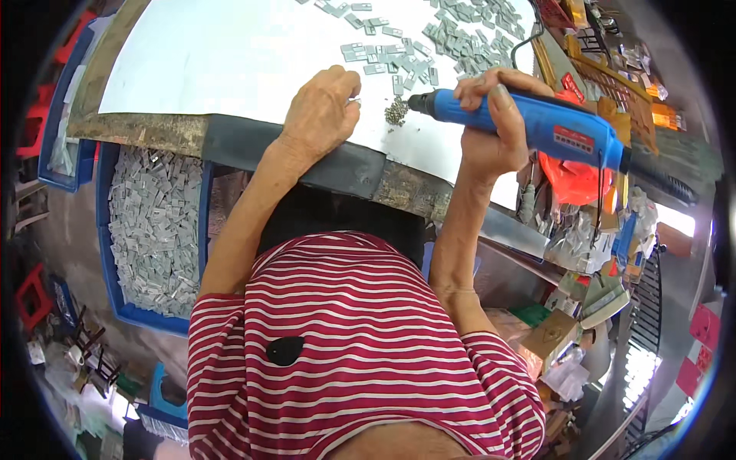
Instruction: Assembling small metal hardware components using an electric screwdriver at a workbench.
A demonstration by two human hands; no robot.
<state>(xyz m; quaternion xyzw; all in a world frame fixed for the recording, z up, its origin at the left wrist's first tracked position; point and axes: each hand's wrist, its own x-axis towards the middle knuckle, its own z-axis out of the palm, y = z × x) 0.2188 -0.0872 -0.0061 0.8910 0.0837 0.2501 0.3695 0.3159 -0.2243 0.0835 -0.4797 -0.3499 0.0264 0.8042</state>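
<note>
My right hand (pixel 494 126) is wrapped round a blue electric screwdriver (pixel 537 123), its black tip pointing left, just above a small heap of screws (pixel 395 112). Closed in a pinch, my left hand (pixel 323 107) is over the near edge of the white worktop (pixel 207 61). A pale sliver shows at its fingertips, but most of what it holds is hidden. Small grey rectangular pieces (pixel 399 57) lie scattered beyond the screws, and a thicker pile of the same pieces (pixel 475 34) is at the far right.
A blue crate (pixel 106 253) full of similar grey pieces stands below the table's left side. Another blue bin (pixel 57 146) is at the far left. The screwdriver's cord (pixel 659 180) runs off to the right, past a red plastic bag (pixel 571 180) and cluttered boxes.
</note>
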